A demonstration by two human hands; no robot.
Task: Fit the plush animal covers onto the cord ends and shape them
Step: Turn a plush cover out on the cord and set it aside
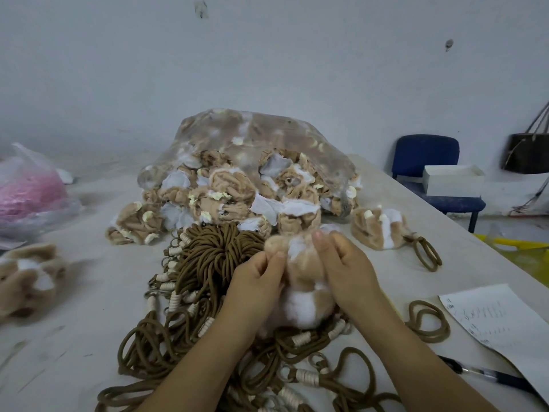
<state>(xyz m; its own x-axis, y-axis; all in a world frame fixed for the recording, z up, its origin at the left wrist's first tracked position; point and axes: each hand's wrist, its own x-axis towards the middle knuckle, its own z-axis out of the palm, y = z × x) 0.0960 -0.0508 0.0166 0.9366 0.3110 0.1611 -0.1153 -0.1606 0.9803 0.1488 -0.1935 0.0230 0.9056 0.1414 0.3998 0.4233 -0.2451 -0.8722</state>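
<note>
A tan and white plush animal cover (pixel 303 281) sits between both my hands above a heap of brown cords (pixel 208 263) with cream wrapped ends and metal rings. My left hand (pixel 255 281) pinches its left side with curled fingers. My right hand (pixel 344 269) grips the right side, thumb up against the top. A finished plush cover on a brown cord loop (pixel 383 227) lies to the right. Another plush piece (pixel 26 278) lies at the far left.
A clear plastic bag (pixel 252 162) spills several inside-out tan covers across the white table (pixel 89 337). A pink-filled bag (pixel 29 191) sits far left. Paper sheet (pixel 502 325) and pen (pixel 487 376) lie at right. A blue chair (pixel 427 156) with a white box (pixel 451 179) stands beyond the table.
</note>
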